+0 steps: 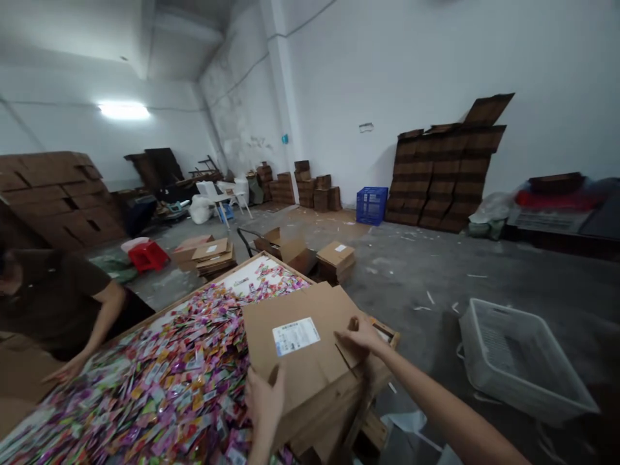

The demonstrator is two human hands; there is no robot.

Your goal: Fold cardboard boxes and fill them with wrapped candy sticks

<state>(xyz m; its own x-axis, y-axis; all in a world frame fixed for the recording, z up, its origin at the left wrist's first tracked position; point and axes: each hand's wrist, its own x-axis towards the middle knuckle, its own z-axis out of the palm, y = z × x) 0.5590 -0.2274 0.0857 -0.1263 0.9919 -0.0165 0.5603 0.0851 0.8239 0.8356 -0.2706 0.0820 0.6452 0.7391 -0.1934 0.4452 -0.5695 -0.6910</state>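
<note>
While you lean over the table (159, 310), the flattened cardboard box (300, 342) lies at lower centre of the frame, on the edge of the heap of bright sachets (145, 381). Its white label (296, 336) carries print too blurred to read. Your left hand (264, 400) comes up from the bottom edge, fingers curled around the box's near edge, gripping it. Your right hand (361, 336) reaches in from the lower right on an extended arm, fingers seemingly pinching a flap. At far left, another person's hand (68, 369) rests on the sachets.
</note>
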